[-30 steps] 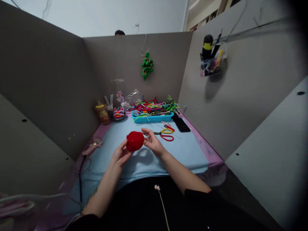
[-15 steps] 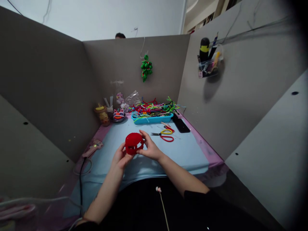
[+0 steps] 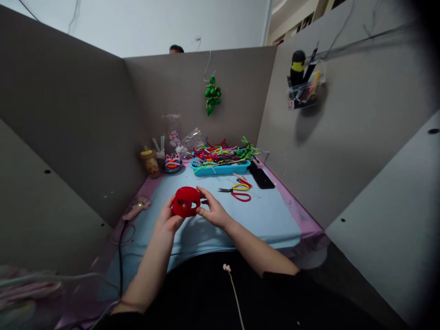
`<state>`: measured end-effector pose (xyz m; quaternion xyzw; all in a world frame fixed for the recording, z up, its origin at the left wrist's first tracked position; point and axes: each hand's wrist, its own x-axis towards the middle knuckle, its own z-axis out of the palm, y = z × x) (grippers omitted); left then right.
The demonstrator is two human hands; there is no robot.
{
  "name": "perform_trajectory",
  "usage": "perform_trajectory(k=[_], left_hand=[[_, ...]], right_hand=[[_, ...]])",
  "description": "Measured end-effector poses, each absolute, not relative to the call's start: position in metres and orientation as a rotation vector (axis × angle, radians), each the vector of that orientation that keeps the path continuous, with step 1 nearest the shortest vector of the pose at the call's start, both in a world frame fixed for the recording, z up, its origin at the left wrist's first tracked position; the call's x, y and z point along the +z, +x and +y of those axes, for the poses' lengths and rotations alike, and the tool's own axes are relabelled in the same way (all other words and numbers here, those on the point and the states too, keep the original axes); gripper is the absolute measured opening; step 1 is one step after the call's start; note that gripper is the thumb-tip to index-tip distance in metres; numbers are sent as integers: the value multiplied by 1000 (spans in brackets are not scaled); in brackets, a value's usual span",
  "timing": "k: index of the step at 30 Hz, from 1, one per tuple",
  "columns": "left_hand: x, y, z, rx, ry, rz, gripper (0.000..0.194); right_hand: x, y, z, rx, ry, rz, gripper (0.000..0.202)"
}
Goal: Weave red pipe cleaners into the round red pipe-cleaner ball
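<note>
A red rounded piece with openings in it point(image 3: 182, 196) is held up over the blue cloth point(image 3: 268, 222). My left hand point(image 3: 168, 219) grips it from the left and below, its fingers partly hidden behind the piece. On the right side, my right hand point(image 3: 212, 210) holds its edge between thumb and fingers. Scissors with one yellow and one red handle point(image 3: 237, 191) lie on the cloth to the right of my hands, blades pointing left.
A blue tray point(image 3: 222, 170) of colourful fuzzy stems stands at the back, a black phone point(image 3: 263, 178) to its right. At left are a cup point(image 3: 150, 163), a bowl with a colourful figure point(image 3: 172, 162) and a pink glue gun point(image 3: 136, 208). Someone's head top point(image 3: 176, 49) shows over the partition.
The red piece has turned a little in my hands and moved slightly left, with its openings now facing me more. The whole view has shifted slightly.
</note>
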<state>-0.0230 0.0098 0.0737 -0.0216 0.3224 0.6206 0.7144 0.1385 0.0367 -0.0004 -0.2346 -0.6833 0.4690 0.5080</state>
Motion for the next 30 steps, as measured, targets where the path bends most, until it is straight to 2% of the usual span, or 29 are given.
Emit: perform_trajectory(k=[3, 9, 18, 26, 30], left_hand=[[71, -21, 9, 1342, -71, 727, 34], [57, -12, 14, 1252, -113, 758, 36], [51, 1, 18, 1207, -101, 849, 34], [58, -6, 62, 1460, -78, 939, 19], [58, -3, 97, 1523, 45, 985, 19]], right_hand=[[0, 138, 40, 1172, -563, -1556, 75], [-3, 138, 43, 1286, -670, -1399, 95], [-12, 136, 46, 1246, -854, -1378, 90], [-18, 176, 80, 1114, -1018, -1444, 67], [-1, 204, 120, 924, -1135, -1597, 38]])
